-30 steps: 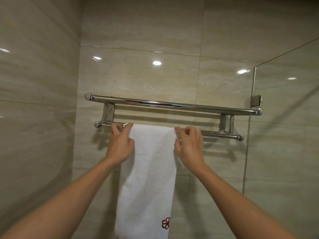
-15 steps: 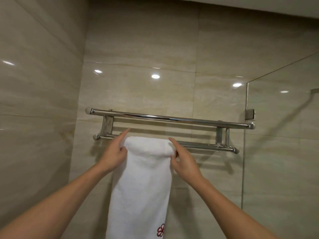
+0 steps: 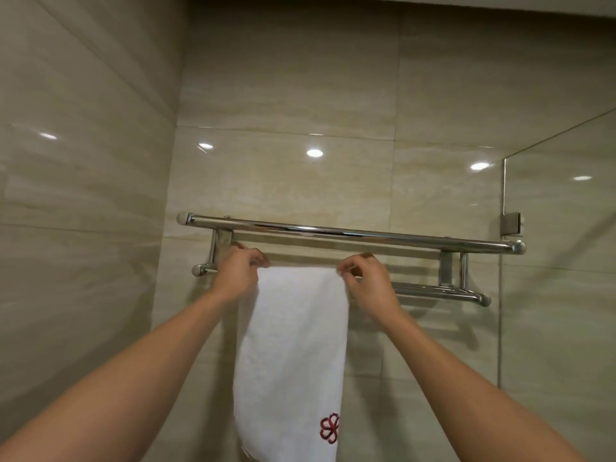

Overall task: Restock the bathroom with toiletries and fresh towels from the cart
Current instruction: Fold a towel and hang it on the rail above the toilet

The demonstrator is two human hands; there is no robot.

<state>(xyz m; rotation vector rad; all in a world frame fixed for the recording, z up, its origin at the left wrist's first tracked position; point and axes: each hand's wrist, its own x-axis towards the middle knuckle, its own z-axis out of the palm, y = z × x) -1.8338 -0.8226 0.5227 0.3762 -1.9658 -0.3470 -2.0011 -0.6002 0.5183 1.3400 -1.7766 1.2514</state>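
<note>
A white towel [image 3: 293, 345] with a red flower emblem near its lower right corner hangs over the lower bar of a chrome towel rack [image 3: 366, 233] on the tiled back wall. My left hand [image 3: 238, 273] pinches the towel's top left edge at the bar. My right hand [image 3: 365, 281] pinches the top right edge, fingers curled. The lower bar is hidden behind the towel and both hands; its right end [image 3: 480, 299] shows past my right hand.
A glass shower panel [image 3: 560, 278] with a metal clip stands at the right, close to the rack's end. A tiled side wall [image 3: 83, 211] closes in the left. The rack's upper bar carries nothing.
Both hands have shifted from the towel's sides up to its top edge at the bar, fingers now curled on the fold. The view tilted upward a little.
</note>
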